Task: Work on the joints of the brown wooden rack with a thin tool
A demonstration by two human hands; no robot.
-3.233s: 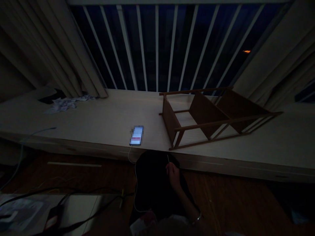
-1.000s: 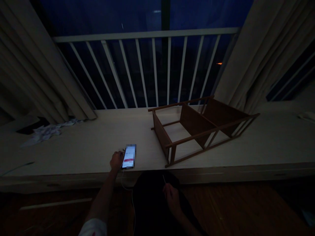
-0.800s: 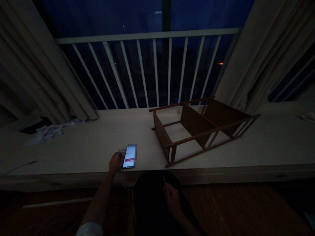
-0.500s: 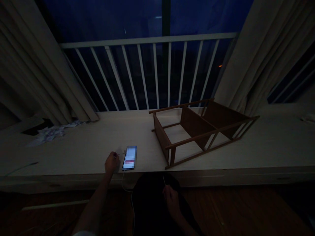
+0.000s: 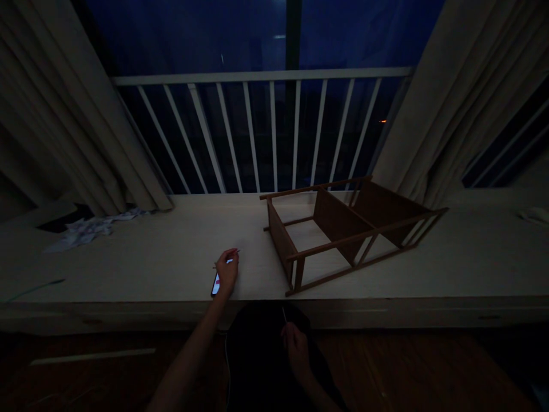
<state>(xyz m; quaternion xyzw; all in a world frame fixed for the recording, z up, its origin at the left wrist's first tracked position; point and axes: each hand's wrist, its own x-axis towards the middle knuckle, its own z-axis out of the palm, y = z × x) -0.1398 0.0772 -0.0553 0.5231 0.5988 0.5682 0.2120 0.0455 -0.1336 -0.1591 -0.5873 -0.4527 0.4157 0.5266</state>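
Thin rod (image 5: pixel 283 314) is gripped in right hand (image 5: pixel 297 345), right of smartphone (image 5: pixel 215 285). Left hand (image 5: pixel 227 272) partly covers smartphone, pinching small slim piece (image 5: pixel 238 250). Wooden shelf rack (image 5: pixel 338 226) lies right of smartphone.

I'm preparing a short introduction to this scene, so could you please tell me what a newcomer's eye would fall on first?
Probably the brown rack lying on the pale ledge, right of centre. Next might come the lit phone near the ledge's front edge, partly hidden by the left hand. Behind, a white railing stands out against the dark blue window.
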